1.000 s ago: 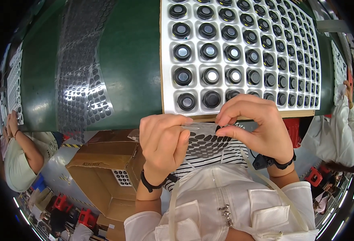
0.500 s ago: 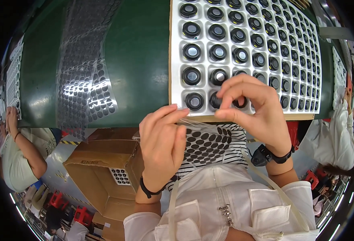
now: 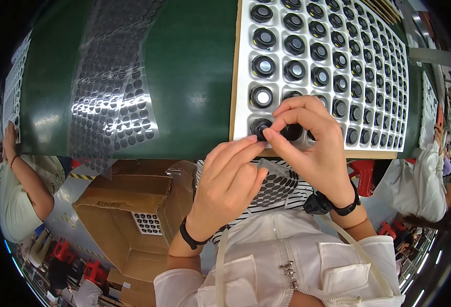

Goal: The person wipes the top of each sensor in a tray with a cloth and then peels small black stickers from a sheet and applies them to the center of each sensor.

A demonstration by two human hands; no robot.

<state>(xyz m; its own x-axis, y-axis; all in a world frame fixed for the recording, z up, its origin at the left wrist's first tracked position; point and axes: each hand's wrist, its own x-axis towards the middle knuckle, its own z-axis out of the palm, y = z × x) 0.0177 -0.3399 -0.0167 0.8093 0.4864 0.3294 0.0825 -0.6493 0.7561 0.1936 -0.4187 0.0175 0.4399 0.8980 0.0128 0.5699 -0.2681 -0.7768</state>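
My left hand (image 3: 230, 179) reaches to the front edge of a white tray (image 3: 241, 110) holding rows of round black parts with pale centres, like small speakers or lenses. Its fingers are closed on a clear sheet of black round stickers (image 3: 276, 187), which hangs in front of my striped clothing. The thumb of my right hand (image 3: 312, 140) touches the round black part (image 3: 260, 128) in the front left pocket. Its index finger curls above the thumb; whatever lies in the pinch is too small or hidden to make out. Neighbouring front parts are partly covered by this hand.
More clear sheets of black dots (image 3: 115, 102) lie on the green table (image 3: 189, 77), left of the tray. Below the table edge stands an open cardboard box (image 3: 108, 215) with a small tray inside. Other people sit at both sides; one person's arm (image 3: 28, 176) is far left.
My right hand has moved from the second front part to the front left one, its thumb now touching it. My left hand has come closer to it. The view has shifted a little.
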